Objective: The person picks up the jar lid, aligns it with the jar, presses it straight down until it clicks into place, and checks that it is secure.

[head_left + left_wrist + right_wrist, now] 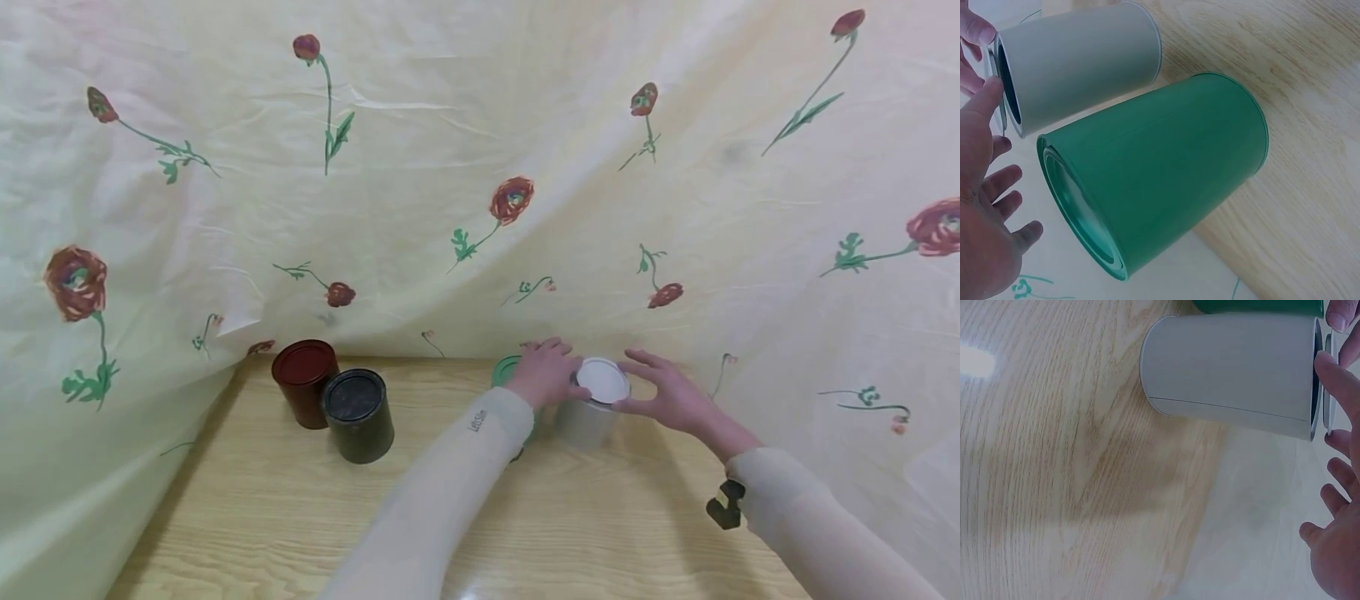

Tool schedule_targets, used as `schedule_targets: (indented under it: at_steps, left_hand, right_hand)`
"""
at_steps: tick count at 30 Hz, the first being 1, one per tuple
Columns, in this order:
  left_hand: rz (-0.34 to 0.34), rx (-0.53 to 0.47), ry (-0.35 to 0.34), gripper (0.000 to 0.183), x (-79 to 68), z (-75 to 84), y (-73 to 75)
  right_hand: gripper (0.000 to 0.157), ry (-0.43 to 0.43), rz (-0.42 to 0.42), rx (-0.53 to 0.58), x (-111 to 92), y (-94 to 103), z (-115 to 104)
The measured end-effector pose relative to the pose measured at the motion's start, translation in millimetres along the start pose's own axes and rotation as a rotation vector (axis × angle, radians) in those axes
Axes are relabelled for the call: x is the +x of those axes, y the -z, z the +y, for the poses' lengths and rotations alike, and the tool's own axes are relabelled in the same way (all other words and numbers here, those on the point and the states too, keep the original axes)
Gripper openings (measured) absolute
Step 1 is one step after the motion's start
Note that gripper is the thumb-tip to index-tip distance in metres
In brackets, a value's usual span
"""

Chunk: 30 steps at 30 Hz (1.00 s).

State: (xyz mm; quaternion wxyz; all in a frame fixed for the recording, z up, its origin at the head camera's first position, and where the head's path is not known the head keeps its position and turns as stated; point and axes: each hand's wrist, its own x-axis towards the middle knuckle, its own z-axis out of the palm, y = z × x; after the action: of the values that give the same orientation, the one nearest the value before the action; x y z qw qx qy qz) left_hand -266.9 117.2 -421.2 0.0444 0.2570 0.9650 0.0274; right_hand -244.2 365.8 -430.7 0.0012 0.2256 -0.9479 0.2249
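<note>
A round white lid (602, 380) is just over the mouth of a white can (585, 425). A dark gap shows between lid and rim in both wrist views. My left hand (545, 373) pinches the lid at its left side, thumb at its near edge. From the right, my right hand (670, 395) holds the opposite edge between thumb and fingers. The white can stands upright on the table. Close on its left is a green can (1160, 169) with a green lid, partly hidden behind my left hand in the head view.
A dark red can (303, 385) and a black can (358, 417), both lidded, stand close together at the left on the wooden table (247, 517). A cream cloth (420, 208) with red flowers hangs behind the cans and along both sides.
</note>
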Motion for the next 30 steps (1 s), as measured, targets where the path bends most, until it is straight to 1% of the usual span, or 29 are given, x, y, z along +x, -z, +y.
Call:
schedule_targets:
  at_steps: [7, 12, 15, 19, 23, 30]
  left_hand:
    - [-0.036, 0.012, 0.005, 0.067, 4.8, 0.2, -4.9]
    - [-0.033, 0.011, 0.012, 0.064, 0.1, 1.8, -2.7]
    - [-0.049, 0.002, 0.009, 0.064, -0.1, 3.4, -3.8]
    - [-0.086, -0.001, -0.009, 0.066, 5.0, 6.1, -9.2]
    - [-0.079, -0.009, 0.001, 0.067, 5.4, 6.9, -10.5]
    - [-0.052, -0.009, 0.002, 0.068, 5.3, 4.2, -10.4]
  right_hand:
    - [0.073, -0.02, -0.029, 0.017, -0.8, -2.9, 2.1]
    - [0.072, -0.027, -0.045, 0.026, -2.9, -2.4, -1.2]
    - [0.073, -0.037, -0.063, 0.037, -3.9, -1.6, -4.2]
    - [0.074, -0.038, -0.07, 0.04, -2.9, -2.4, -6.0]
    - [0.073, -0.024, -0.061, 0.023, -2.2, -3.6, -5.8]
    - [0.074, -0.037, -0.044, 0.004, -2.2, -5.3, -3.7]
